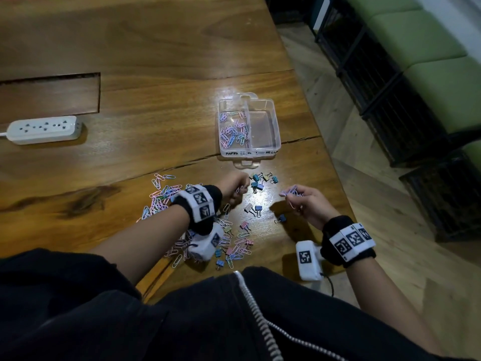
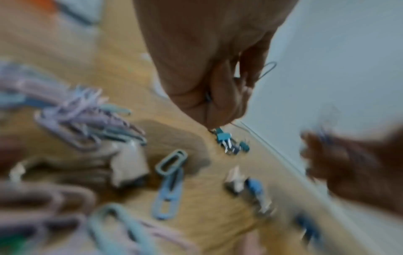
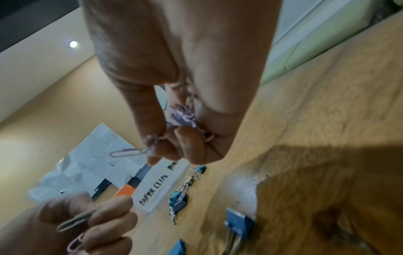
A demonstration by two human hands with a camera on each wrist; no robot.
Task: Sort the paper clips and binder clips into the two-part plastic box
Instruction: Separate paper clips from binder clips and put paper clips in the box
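A clear two-part plastic box (image 1: 276, 131) stands on the wooden table; its left half holds several pastel paper clips (image 1: 233, 132), its right half looks bare. My left hand (image 1: 235, 187) hovers just before the box, fingers curled round a few paper clips (image 3: 73, 222). My right hand (image 1: 299, 198) is held beside it, gripping a bunch of paper clips (image 3: 182, 115) with one clip (image 3: 128, 152) sticking out. Small binder clips (image 1: 257, 182) lie between the hands and the box. A heap of loose paper clips (image 1: 162, 196) spreads under my left forearm.
A white power strip (image 1: 44, 130) lies at the far left near a recess (image 1: 49, 97) in the tabletop. The table's right edge (image 1: 335, 175) runs close to my right hand, with floor and dark shelving beyond. More binder clips (image 1: 253, 208) lie near me.
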